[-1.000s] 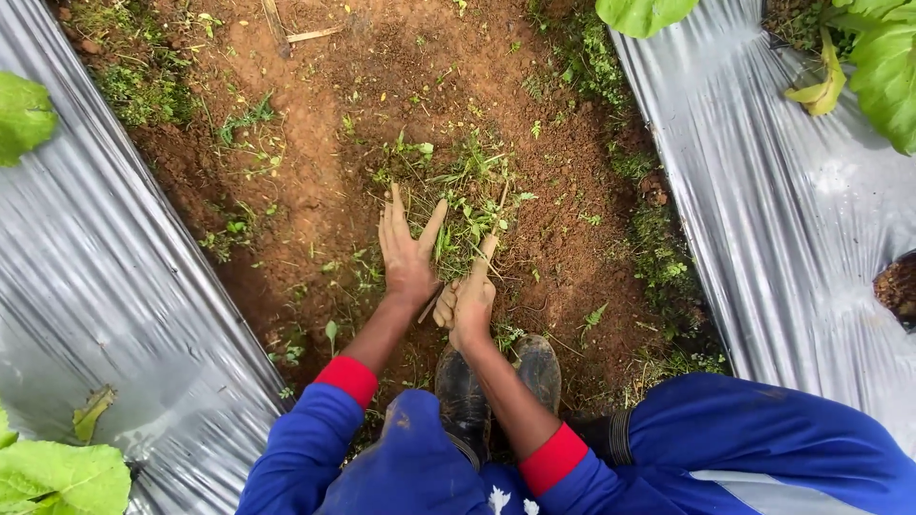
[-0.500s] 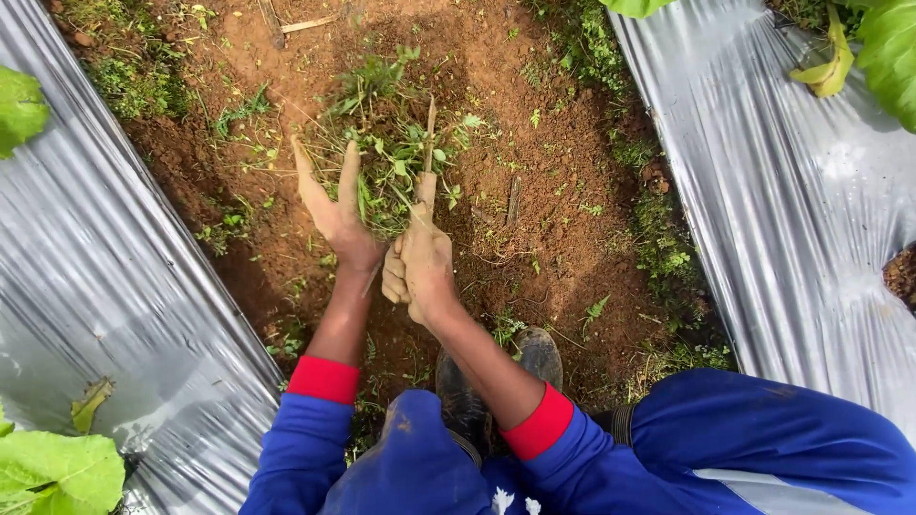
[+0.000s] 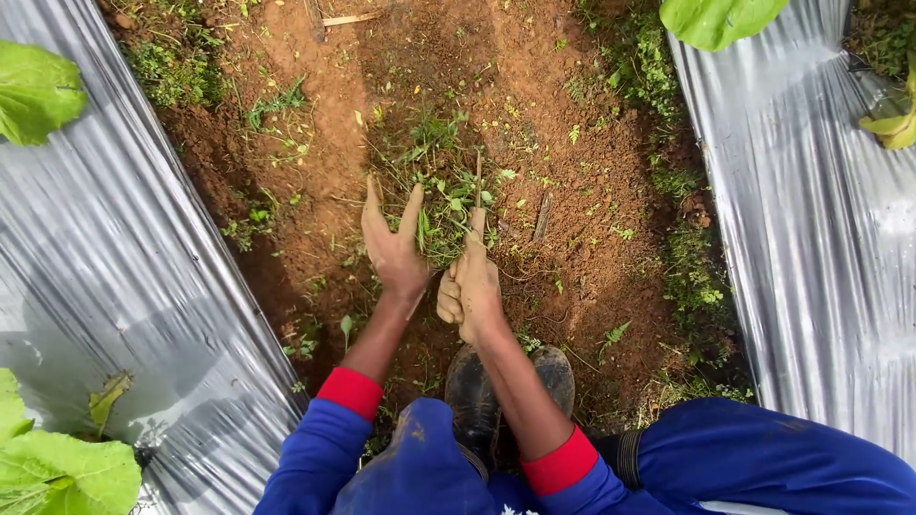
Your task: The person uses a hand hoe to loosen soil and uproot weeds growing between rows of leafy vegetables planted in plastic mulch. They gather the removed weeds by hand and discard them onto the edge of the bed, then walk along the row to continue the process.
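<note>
Two bare hands work over the red soil path (image 3: 572, 248) between two strips of silver plastic mulch (image 3: 105, 277). Left hand (image 3: 393, 250): fingers spread and straight, palm turned inward against a loose bunch of pulled weeds (image 3: 441, 195); not closed on anything. Right hand (image 3: 472, 286): lower fingers curled shut around a thin stick (image 3: 478, 176) that rises past the extended index finger into the bunch; whether it also pins any stems I cannot tell, since the greens hide the contact. The weeds sit just ahead of both hands, pressed between them rather than gripped, stems splayed in every direction, apparently just clear of the soil. Risk noted: with one hand flat and open, the bunch is only squeezed, so loose strands could slip out the bottom and drop back on the path. The stick looks thin and could snap or twist if loaded sideways. Soil clinging to the roots would add weight and crumble away. Dark rubber boots (image 3: 477, 386) stand just below the hands, so dropped stems may get trodden in. Sheeting edges lie near on both sides; a wide sweep could snag them.
</note>
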